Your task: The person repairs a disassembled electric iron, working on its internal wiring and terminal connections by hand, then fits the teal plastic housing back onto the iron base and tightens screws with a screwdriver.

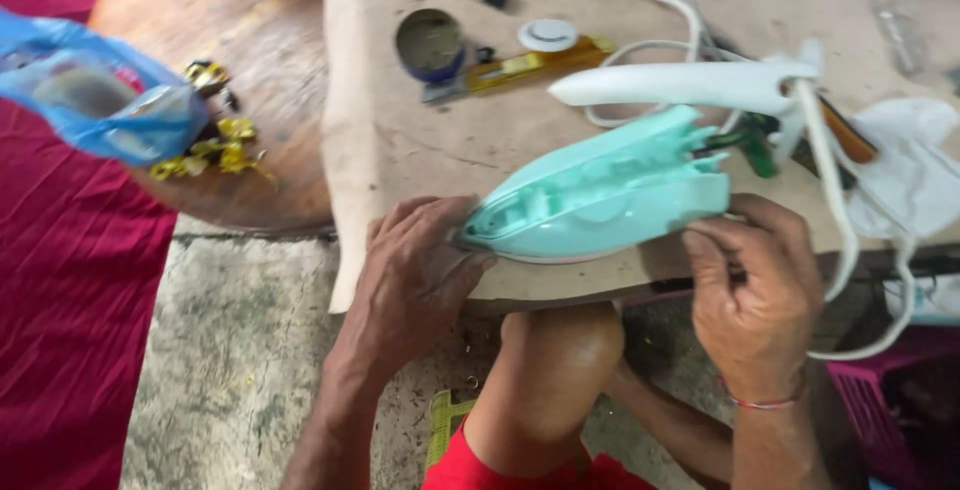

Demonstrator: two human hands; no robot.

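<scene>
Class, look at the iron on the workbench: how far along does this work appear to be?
Done: the white handle sits lifted off the mint-green iron body. In hand: the left hand steadies its tip, the right hand its rear. Left: the parts are apart, not rejoined; the cord lies loose.

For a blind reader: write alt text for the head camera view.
Two bare hands, left hand and right hand, grip a mint-green clothes iron on a worn board. Its white handle, a white cord and a small round tin lie behind.
</scene>
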